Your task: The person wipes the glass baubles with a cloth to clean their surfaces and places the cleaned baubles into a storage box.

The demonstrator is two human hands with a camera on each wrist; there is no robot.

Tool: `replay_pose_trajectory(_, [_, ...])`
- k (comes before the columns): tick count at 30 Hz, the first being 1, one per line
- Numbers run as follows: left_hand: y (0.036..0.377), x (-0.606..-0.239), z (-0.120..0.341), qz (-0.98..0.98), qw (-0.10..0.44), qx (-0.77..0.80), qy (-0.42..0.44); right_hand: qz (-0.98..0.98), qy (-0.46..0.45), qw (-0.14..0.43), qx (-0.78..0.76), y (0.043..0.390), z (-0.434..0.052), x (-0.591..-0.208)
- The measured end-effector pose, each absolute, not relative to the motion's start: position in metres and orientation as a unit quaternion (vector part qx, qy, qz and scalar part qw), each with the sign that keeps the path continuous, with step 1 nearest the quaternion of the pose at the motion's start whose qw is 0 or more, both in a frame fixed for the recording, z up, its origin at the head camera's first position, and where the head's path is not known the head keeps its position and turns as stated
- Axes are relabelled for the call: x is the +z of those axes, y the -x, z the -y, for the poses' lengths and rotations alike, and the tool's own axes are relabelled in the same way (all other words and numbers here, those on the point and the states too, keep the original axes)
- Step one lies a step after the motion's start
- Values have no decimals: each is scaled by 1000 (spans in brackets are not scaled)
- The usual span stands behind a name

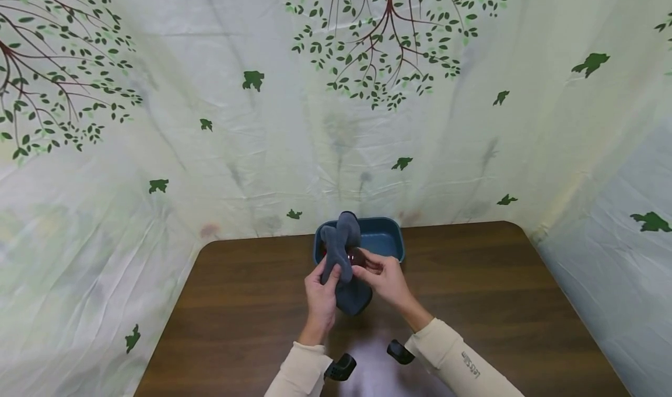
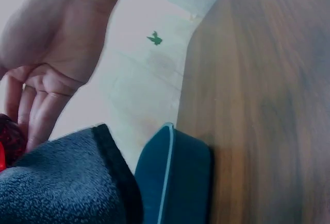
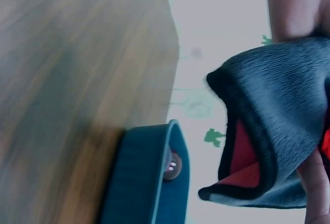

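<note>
Both hands hold a grey fleece cloth (image 1: 343, 257) up over the table, just in front of a blue tub (image 1: 385, 236). My left hand (image 1: 328, 276) grips the cloth's left side, fingers curled round it. My right hand (image 1: 367, 266) pinches its right side, where a shiny dark red object (image 1: 358, 257) shows between the folds. In the right wrist view the cloth (image 3: 278, 105) gapes open and shows a red lining (image 3: 246, 165), with fingers (image 3: 315, 183) at its lower edge. In the left wrist view the fingers (image 2: 36, 108) lie beside the red object (image 2: 7, 139) above the cloth (image 2: 56, 183).
The blue tub (image 3: 144, 183) stands at the far edge of the dark wooden table (image 1: 252, 304), against a pale sheet printed with trees and birds (image 1: 336, 123). A small shiny ball (image 3: 172, 166) sits inside the tub.
</note>
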State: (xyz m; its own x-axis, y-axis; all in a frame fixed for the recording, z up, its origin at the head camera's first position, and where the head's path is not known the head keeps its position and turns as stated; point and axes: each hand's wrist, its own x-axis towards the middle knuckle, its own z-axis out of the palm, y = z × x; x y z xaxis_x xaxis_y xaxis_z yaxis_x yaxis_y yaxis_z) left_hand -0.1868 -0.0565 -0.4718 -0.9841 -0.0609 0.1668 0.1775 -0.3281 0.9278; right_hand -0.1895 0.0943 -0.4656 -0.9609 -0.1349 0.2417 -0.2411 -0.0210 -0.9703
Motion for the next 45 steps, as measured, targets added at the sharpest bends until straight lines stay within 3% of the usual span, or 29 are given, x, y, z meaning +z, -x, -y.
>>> replay_pose_trajectory(13, [189, -472, 55, 564, 79, -821, 28, 752, -251, 175, 584, 188, -101, -464])
replay_pose_trajectory(27, [183, -475, 53, 594, 96, -795, 74, 662, -136, 77, 733, 188, -85, -475])
replay_pose_trajectory(33, [185, -474, 55, 585, 110, -803, 40, 679, -151, 79, 714, 188, -88, -473])
replay_pose_trajectory(39, [186, -471, 56, 570, 86, -817, 10, 693, -198, 93, 687, 191, -92, -472])
replay_pose_trajectory(45, [188, -471, 55, 572, 88, -815, 35, 689, -117, 38, 714, 193, -93, -467])
